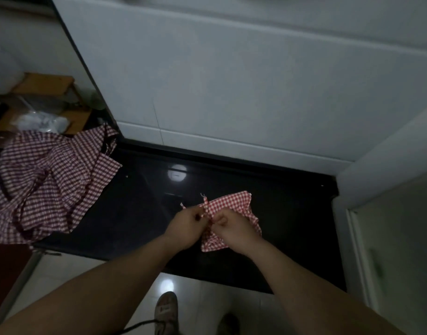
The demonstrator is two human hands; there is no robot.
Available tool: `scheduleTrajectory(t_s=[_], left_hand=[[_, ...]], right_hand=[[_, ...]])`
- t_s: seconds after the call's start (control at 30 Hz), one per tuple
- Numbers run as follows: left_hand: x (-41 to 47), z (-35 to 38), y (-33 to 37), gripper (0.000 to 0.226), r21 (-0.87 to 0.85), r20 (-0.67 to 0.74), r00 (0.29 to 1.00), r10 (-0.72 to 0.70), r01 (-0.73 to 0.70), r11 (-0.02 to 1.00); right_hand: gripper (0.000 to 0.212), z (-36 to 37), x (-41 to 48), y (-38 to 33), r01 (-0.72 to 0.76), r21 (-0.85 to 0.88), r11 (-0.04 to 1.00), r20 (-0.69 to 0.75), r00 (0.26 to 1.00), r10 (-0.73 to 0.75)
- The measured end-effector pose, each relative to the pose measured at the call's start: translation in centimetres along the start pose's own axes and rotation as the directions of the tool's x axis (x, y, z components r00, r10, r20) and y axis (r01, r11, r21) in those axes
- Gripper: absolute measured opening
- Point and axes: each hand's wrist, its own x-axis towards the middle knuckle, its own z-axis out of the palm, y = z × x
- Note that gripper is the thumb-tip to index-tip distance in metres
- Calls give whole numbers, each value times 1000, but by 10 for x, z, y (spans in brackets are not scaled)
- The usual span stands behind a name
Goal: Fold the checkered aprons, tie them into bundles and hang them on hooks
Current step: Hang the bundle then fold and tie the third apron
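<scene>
Checkered apron [234, 209], red-white gingham, thin cotton: folded small; tie strings pinched between left hand [187, 226] and right hand [231, 226], knot unfinished, over glossy black counter [292, 226]. Left of grip: crumpled apron pile [48, 180], unfolded. Hanging not begun; no hooks visible.

A glossy black counter [292, 226] meets a white wall [231, 81]. Pale floor [74, 274] tiles lie below, dimly lit.

L hand [188, 224] & R hand [233, 227] close, both pinch-grip on apron [234, 201]
</scene>
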Motion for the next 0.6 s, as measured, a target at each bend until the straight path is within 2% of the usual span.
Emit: scheduleTrajectory(t_s=[0.03, 0.1, 0.17, 0.23, 0.3, 0.37, 0.4, 0.43, 0.5, 0.6], left_hand=[[0, 1, 7, 17, -178, 13, 993, -116, 116, 977], [-3, 3, 18, 14, -494, 92, 942, -322, 324, 807], [-7, 8, 33, 13, -605, 154, 898, -411, 415, 680], [-9, 17, 36, 4, -611, 147, 909, -390, 393, 687], [-10, 23, 30, 15, -515, 56, 968, -244, 237, 824], [-14, 20, 19, 24, -259, -1, 1000, 12, -12, 966], [-17, 18, 14, 32, -127, 35, 989, 144, -139, 982], [-18, 14, 13, 40, -12, 81, 964, 252, -252, 968], [-18, 7, 16, 46, 154, 142, 915, 377, -396, 905], [-10, 2, 13, 33, 261, 159, 891, 426, -454, 852]], right_hand=[[15, 0, -2, 1, 48, -55, 997, -15, 999, -49], [32, 4, -6, 3, 148, -220, 964, -86, 982, -171], [35, 9, -10, 7, 201, -381, 903, -157, 948, -277], [23, 11, -9, 13, 215, -479, 851, -202, 917, -345], [12, 10, -7, 20, 218, -514, 830, -224, 900, -374], [10, 10, -6, 29, 223, -533, 816, -235, 887, -396], [10, 10, -6, 34, 234, -534, 813, -232, 883, -407], [11, 9, -5, 36, 251, -529, 811, -233, 875, -423], [11, 5, -2, 40, 275, -503, 819, -236, 868, -436], [8, 5, 3, 43, 287, -365, 886, -294, 867, -402]])
